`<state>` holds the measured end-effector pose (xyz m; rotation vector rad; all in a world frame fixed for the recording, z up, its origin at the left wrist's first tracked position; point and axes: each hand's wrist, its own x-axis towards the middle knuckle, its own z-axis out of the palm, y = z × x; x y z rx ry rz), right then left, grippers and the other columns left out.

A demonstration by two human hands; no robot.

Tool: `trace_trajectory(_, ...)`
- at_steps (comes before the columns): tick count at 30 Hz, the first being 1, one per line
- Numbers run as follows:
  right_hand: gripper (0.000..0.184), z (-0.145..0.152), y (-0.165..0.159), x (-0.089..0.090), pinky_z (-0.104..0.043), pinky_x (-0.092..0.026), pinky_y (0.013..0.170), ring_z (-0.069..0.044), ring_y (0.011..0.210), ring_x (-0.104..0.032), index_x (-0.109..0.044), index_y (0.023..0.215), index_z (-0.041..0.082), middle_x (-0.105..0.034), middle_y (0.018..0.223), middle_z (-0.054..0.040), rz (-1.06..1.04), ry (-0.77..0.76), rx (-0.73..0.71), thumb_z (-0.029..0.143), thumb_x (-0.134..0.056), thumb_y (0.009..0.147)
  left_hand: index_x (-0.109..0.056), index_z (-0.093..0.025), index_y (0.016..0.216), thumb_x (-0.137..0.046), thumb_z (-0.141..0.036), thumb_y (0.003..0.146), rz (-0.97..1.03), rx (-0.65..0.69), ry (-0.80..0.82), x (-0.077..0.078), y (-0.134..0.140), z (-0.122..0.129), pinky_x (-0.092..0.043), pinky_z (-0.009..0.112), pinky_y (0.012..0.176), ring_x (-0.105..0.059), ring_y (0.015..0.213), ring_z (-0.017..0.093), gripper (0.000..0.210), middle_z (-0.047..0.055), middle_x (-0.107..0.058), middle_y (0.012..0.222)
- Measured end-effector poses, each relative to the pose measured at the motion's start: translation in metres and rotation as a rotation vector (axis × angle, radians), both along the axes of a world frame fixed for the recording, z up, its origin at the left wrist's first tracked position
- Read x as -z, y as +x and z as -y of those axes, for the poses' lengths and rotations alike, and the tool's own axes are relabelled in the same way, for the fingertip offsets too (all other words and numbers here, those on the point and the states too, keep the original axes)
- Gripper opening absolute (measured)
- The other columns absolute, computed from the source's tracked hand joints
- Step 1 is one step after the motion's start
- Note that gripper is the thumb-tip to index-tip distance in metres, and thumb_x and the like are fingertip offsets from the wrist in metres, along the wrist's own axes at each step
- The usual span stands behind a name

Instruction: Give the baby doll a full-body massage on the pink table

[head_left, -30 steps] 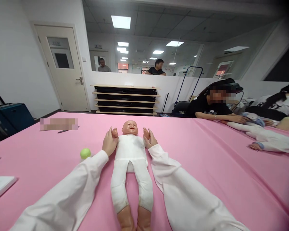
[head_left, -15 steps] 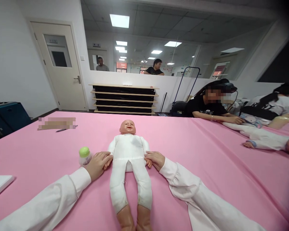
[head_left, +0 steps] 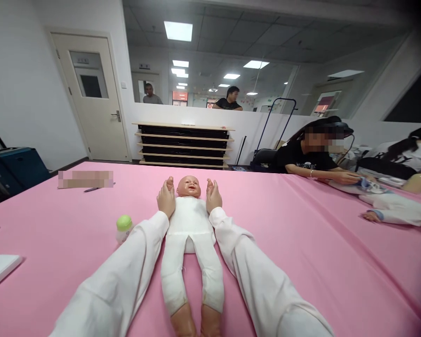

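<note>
A baby doll [head_left: 190,215] with a white cloth body lies on its back, head away from me and feet toward me. Its arms are raised on both sides of its head. My left hand [head_left: 166,200] is closed around the doll's arm on the left, and small doll fingers show above my grip. On the other side, my right hand [head_left: 214,196] grips the opposite arm at about the same height. My palms and sleeves hide most of both doll arms.
A pink cloth [head_left: 287,243] covers the table. A green-lidded bottle [head_left: 124,228] stands beside my left forearm. At far left lie a white box [head_left: 2,271] and a pen [head_left: 93,189]. A co-worker [head_left: 301,154] handles another doll [head_left: 400,208] at right.
Both my hands have moved up from the doll's sides to beside its head, raising its arms with them. The co-worker's hands have shifted over the other doll.
</note>
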<state>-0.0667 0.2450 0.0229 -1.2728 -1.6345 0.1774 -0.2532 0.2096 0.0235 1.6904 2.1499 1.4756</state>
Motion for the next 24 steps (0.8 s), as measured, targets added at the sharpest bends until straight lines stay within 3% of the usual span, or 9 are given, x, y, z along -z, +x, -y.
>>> trace_trajectory(3, 0.037, -0.017, -0.005, 0.000, -0.036, -0.045, 0.089, -0.019, 0.109, -0.051, -0.039, 0.127, 0.018, -0.047, 0.128, -0.0123, 0.040, -0.147, 0.075, 0.028, -0.031, 0.092, -0.036, -0.019, 0.128, -0.017, -0.037, 0.092, -0.014, 0.004, -0.159, 0.013, -0.007, -0.023, -0.041, 0.035, 0.083, -0.053, 0.105, 0.023, 0.044, 0.012, -0.057, 0.114)
trace_trajectory(6, 0.033, -0.024, 0.001, 0.005, -0.039, -0.047, 0.086, -0.018, 0.101, -0.054, -0.049, 0.116, 0.017, -0.052, 0.118, -0.0091, 0.071, -0.184, 0.065, 0.033, -0.046, 0.088, -0.046, -0.020, 0.119, -0.016, -0.041, 0.091, -0.033, 0.031, -0.244, 0.025, -0.019, -0.038, -0.041, 0.037, 0.081, -0.058, 0.097, 0.025, 0.046, 0.013, -0.062, 0.103)
trace_trajectory(14, 0.031, -0.024, 0.009, 0.016, -0.038, -0.048, 0.081, -0.017, 0.096, -0.055, -0.051, 0.112, 0.015, -0.054, 0.112, -0.0077, 0.105, -0.200, -0.026, 0.033, -0.049, 0.087, -0.051, -0.018, 0.112, -0.027, -0.041, 0.089, -0.088, 0.009, -0.323, 0.036, -0.021, -0.050, -0.039, 0.042, 0.082, -0.058, 0.095, 0.026, 0.040, 0.015, -0.063, 0.093)
trace_trajectory(19, 0.028, -0.020, 0.007, 0.009, -0.036, -0.047, 0.084, -0.016, 0.096, -0.055, -0.053, 0.111, 0.019, -0.053, 0.115, -0.0077, 0.050, -0.085, -0.105, 0.034, -0.046, 0.088, -0.047, -0.014, 0.118, -0.028, -0.036, 0.089, -0.107, -0.028, -0.246, 0.023, -0.013, -0.035, -0.040, 0.044, 0.079, -0.058, 0.095, 0.028, 0.041, 0.018, -0.062, 0.094)
trace_trajectory(24, 0.046, -0.013, 0.021, -0.005, -0.039, -0.046, 0.087, -0.020, 0.105, -0.054, -0.035, 0.129, 0.015, -0.052, 0.121, -0.0134, -0.041, -0.017, -0.119, 0.039, -0.036, 0.090, -0.032, -0.011, 0.131, -0.040, -0.029, 0.085, -0.128, -0.021, -0.079, -0.012, -0.013, -0.007, -0.038, 0.043, 0.087, -0.050, 0.109, 0.030, 0.050, 0.020, -0.052, 0.120)
